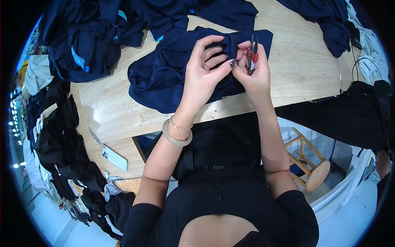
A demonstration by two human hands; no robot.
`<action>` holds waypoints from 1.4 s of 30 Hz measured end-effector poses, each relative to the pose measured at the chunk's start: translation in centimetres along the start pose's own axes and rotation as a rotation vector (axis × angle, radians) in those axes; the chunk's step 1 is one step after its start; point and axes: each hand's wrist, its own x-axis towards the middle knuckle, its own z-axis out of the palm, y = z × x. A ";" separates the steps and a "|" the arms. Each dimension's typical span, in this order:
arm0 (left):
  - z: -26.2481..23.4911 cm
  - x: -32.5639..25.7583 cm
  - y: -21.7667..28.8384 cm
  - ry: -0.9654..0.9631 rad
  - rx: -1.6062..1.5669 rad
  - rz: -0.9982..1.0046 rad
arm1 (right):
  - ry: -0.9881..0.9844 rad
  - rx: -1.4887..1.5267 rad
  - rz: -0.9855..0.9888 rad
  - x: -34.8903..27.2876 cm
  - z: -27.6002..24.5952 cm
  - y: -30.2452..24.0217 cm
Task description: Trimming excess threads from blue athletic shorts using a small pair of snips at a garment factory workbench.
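Note:
A dark navy garment (164, 74) lies bunched on the wooden table (296, 61) in front of me. My left hand (203, 70) pinches a gathered fold of its fabric near the top edge, fingers curled over it. My right hand (255, 74) holds small thread snips (252, 53) with red grips, blades pointing up beside that fold. Both hands meet over the right part of the garment. A pale bangle and a thin bead bracelet sit on my left wrist.
More navy garments (94, 33) are piled at the table's far left and far right (329, 24). Black clothing (66, 140) heaps along the left edge. A white phone (114, 157) lies on a lower shelf. A wooden stool (312, 168) stands at right.

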 end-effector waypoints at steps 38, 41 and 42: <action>-0.8 -0.6 2.6 0.118 -0.257 -0.217 | -0.079 -0.388 -0.454 1.4 1.4 -1.8; -0.7 -0.6 2.1 0.143 -0.279 -0.241 | -0.021 -0.273 -0.329 1.2 1.6 -1.7; -0.7 -0.5 2.0 0.173 -0.315 -0.276 | -0.022 -0.275 -0.330 1.2 1.6 -1.4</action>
